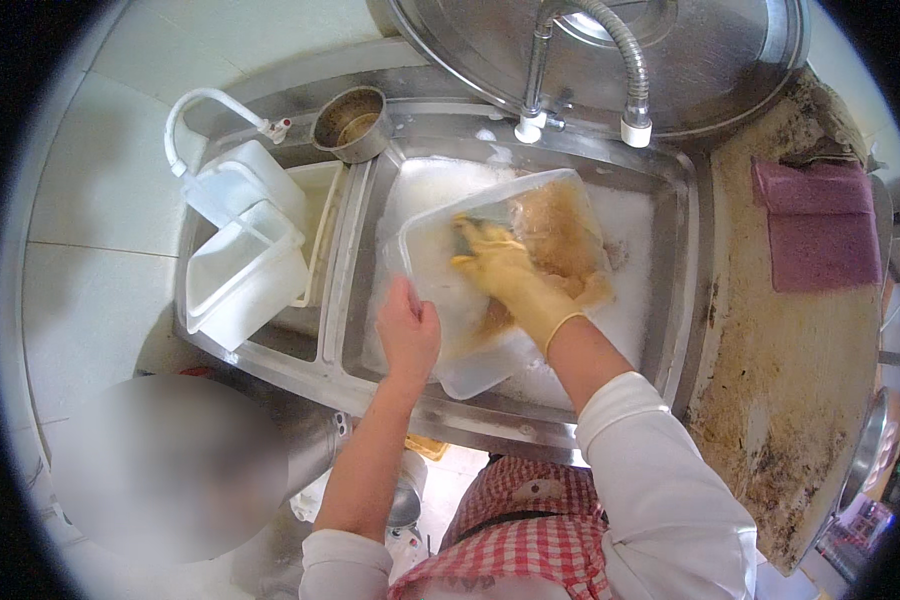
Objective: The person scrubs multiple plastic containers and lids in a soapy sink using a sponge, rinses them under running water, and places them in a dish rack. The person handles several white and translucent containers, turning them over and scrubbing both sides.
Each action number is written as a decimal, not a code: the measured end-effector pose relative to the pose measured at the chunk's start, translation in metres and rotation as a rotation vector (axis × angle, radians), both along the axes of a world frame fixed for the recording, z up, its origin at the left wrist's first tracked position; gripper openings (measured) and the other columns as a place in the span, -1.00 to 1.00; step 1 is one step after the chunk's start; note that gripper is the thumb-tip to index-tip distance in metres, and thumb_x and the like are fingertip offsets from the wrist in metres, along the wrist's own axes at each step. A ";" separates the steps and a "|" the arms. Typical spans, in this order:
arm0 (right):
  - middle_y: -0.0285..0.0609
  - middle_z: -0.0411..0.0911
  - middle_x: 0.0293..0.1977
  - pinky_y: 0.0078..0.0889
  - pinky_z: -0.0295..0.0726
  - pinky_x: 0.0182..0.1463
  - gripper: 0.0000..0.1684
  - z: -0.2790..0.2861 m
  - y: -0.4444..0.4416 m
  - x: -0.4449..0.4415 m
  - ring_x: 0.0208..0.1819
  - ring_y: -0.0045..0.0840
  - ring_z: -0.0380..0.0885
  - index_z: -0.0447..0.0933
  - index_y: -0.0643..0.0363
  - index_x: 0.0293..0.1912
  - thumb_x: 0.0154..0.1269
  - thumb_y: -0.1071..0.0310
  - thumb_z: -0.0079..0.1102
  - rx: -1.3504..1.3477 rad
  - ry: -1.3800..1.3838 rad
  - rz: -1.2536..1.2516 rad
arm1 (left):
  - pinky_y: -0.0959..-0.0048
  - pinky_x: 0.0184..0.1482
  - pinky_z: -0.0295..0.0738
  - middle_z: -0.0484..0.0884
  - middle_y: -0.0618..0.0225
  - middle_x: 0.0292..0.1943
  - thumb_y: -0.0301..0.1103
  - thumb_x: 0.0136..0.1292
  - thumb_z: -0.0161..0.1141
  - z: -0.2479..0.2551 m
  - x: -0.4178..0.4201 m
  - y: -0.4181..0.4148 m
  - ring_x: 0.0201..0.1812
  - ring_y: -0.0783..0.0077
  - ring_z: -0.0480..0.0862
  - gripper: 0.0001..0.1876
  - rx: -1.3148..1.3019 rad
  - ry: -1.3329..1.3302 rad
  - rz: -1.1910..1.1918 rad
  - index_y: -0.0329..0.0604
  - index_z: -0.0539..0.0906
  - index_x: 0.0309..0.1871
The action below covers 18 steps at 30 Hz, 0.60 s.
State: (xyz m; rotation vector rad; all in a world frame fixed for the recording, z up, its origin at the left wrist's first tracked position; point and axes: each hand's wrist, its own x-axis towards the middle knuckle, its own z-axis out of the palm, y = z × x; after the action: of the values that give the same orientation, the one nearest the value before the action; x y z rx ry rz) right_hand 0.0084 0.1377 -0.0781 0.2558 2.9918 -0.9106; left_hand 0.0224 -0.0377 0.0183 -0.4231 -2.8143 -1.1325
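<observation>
A translucent plastic container [450, 315] lies tilted in the soapy water of the right sink basin [679, 300]. My bare left hand [410, 330] grips its rim on the left side. A yellow rubber glove covers my right hand [499, 259], which is inside the container. Its fingers press a dark scrubbing pad [463, 241], mostly hidden, against the inner surface. To the right of the glove a brownish wet patch [551, 225] shows in or through the container; blur hides what it is. White foam [630, 232] surrounds the container.
White plastic bins [255, 292] are stacked in the left basin, below a metal pot [351, 124] on the ledge. A flexible faucet [636, 97] overhangs the back, before a large metal lid [690, 67]. Right, a stained board [765, 390] bears a folded purple cloth [821, 225].
</observation>
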 end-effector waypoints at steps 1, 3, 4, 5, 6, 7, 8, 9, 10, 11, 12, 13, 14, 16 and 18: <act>0.06 0.42 0.24 -0.15 0.40 0.31 -0.27 -0.021 0.019 0.005 0.26 -0.11 0.41 0.29 -0.14 0.39 0.28 -0.08 0.16 0.000 -0.002 -0.136 | 0.28 -0.48 0.27 0.24 0.18 -0.65 -0.55 0.10 0.08 0.002 0.003 0.006 -0.61 0.21 0.29 -0.85 0.023 -0.007 0.003 -0.25 0.30 -0.41; 0.03 0.39 0.27 -0.15 0.43 0.29 -0.30 -0.020 0.029 0.011 0.26 -0.12 0.40 0.31 -0.11 0.37 0.31 -0.09 0.13 -0.026 -0.166 -0.259 | 0.28 -0.50 0.25 0.23 0.18 -0.65 -0.57 0.09 0.08 0.008 0.011 0.006 -0.63 0.22 0.28 -0.85 0.044 -0.027 0.037 -0.24 0.30 -0.43; 0.02 0.38 0.27 -0.14 0.45 0.26 -0.32 -0.015 0.041 0.013 0.26 -0.14 0.41 0.32 -0.09 0.36 0.32 -0.07 0.13 -0.103 -0.241 -0.301 | 0.22 -0.50 0.26 0.27 0.16 -0.65 -0.56 0.08 0.09 0.011 0.011 0.008 -0.61 0.13 0.33 -0.84 0.055 0.007 0.034 -0.24 0.30 -0.43; 0.01 0.37 0.27 -0.13 0.48 0.23 -0.33 -0.021 0.048 0.017 0.25 -0.17 0.41 0.32 -0.07 0.35 0.33 -0.06 0.12 -0.260 -0.287 -0.354 | 0.17 -0.50 0.27 0.30 0.13 -0.65 -0.55 0.07 0.10 0.014 0.009 0.012 -0.59 0.04 0.38 -0.84 0.068 0.041 0.030 -0.23 0.30 -0.43; -0.01 0.37 0.27 -0.12 0.50 0.20 -0.35 -0.026 0.053 0.023 0.24 -0.19 0.42 0.33 -0.05 0.34 0.34 -0.05 0.11 -0.458 -0.309 -0.431 | 0.11 -0.50 0.29 0.33 0.11 -0.65 -0.54 0.05 0.11 0.019 0.006 0.017 -0.58 -0.05 0.43 -0.83 0.082 0.077 0.021 -0.22 0.31 -0.43; -0.02 0.36 0.27 -0.11 0.52 0.17 -0.36 -0.037 0.055 0.032 0.23 -0.21 0.43 0.34 -0.03 0.33 0.35 -0.03 0.11 -0.778 -0.283 -0.530 | 0.12 -0.50 0.30 0.33 0.11 -0.64 -0.55 0.04 0.13 0.024 0.002 0.025 -0.57 -0.05 0.44 -0.83 0.084 0.108 0.024 -0.21 0.31 -0.43; -0.04 0.35 0.27 -0.10 0.55 0.14 -0.38 -0.046 0.056 0.044 0.23 -0.24 0.43 0.34 -0.01 0.32 0.36 -0.02 0.10 -1.157 -0.253 -0.613 | 0.13 -0.50 0.30 0.33 0.12 -0.63 -0.55 0.04 0.14 0.030 -0.003 0.033 -0.56 -0.05 0.44 -0.82 0.092 0.138 0.028 -0.20 0.32 -0.42; -0.05 0.35 0.27 -0.10 0.57 0.11 -0.39 -0.048 0.053 0.055 0.22 -0.26 0.44 0.35 0.01 0.31 0.37 -0.01 0.09 -1.504 -0.244 -0.715 | 0.13 -0.51 0.31 0.33 0.12 -0.62 -0.56 0.03 0.16 0.037 -0.006 0.038 -0.56 -0.05 0.44 -0.81 0.096 0.173 0.034 -0.19 0.33 -0.42; -0.07 0.34 0.27 -0.09 0.59 0.08 -0.41 -0.036 0.047 0.066 0.21 -0.29 0.44 0.36 0.03 0.30 0.38 0.01 0.08 -1.764 -0.279 -0.778 | 0.14 -0.51 0.31 0.34 0.12 -0.60 -0.57 0.01 0.17 0.044 -0.007 0.040 -0.55 -0.05 0.44 -0.80 0.084 0.236 -0.025 -0.18 0.34 -0.42; -0.05 0.39 0.23 -0.06 0.60 0.04 -0.44 -0.022 0.046 0.080 0.16 -0.25 0.49 0.38 0.05 0.28 0.38 0.03 0.07 -1.629 -0.395 -0.793 | 0.15 -0.51 0.31 0.34 0.12 -0.58 -0.58 -0.01 0.18 0.051 -0.008 0.043 -0.55 -0.05 0.44 -0.79 0.073 0.300 -0.086 -0.17 0.34 -0.41; -0.03 0.44 0.18 -0.04 0.62 0.01 -0.48 0.016 0.044 0.088 0.11 -0.21 0.53 0.41 0.06 0.25 0.39 0.06 0.05 -1.489 -0.506 -0.798 | 0.16 -0.52 0.32 0.35 0.12 -0.57 -0.59 -0.03 0.19 0.059 -0.010 0.044 -0.54 -0.05 0.45 -0.78 0.061 0.370 -0.140 -0.16 0.35 -0.41; -0.01 0.49 0.14 -0.01 0.63 -0.03 -0.51 0.048 0.040 0.097 0.05 -0.18 0.57 0.44 0.08 0.22 0.39 0.09 0.03 -1.354 -0.615 -0.805 | 0.18 -0.53 0.31 0.36 0.14 -0.55 -0.59 -0.04 0.21 0.068 -0.011 0.045 -0.54 -0.02 0.46 -0.77 0.041 0.431 -0.201 -0.14 0.37 -0.40; 0.00 0.54 0.09 -0.01 0.62 -0.03 -0.56 0.059 0.042 0.108 0.03 -0.16 0.60 0.49 0.09 0.15 0.39 0.11 0.04 -1.102 -0.675 -0.622 | 0.20 -0.54 0.30 0.38 0.15 -0.52 -0.59 -0.06 0.23 0.077 -0.013 0.047 -0.55 0.01 0.47 -0.76 0.023 0.493 -0.271 -0.13 0.38 -0.40; 0.00 0.63 0.00 -0.03 0.60 0.01 -0.68 0.068 0.051 0.131 0.00 -0.12 0.63 0.62 0.10 -0.02 0.36 0.17 0.07 -0.454 -0.734 -0.078 | 0.22 -0.54 0.31 0.41 0.21 -0.49 -0.59 -0.08 0.26 0.083 -0.021 0.044 -0.52 0.07 0.50 -0.75 -0.075 0.630 -0.404 -0.10 0.41 -0.40; -0.01 0.66 -0.07 -0.08 0.59 0.02 -0.72 0.066 0.064 0.154 -0.02 -0.14 0.63 0.68 0.10 -0.11 0.33 0.22 0.10 0.111 -0.629 0.311 | 0.24 -0.51 0.35 0.44 0.29 -0.47 -0.58 -0.10 0.28 0.081 -0.032 0.029 -0.47 0.14 0.54 -0.75 -0.223 0.780 -0.533 -0.09 0.43 -0.41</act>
State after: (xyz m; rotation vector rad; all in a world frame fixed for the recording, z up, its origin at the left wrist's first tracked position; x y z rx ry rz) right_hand 0.1624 0.2021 -0.0121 0.0545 2.4047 -0.5081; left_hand -0.0099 -0.0084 0.0995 -1.3472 -2.1608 -0.5028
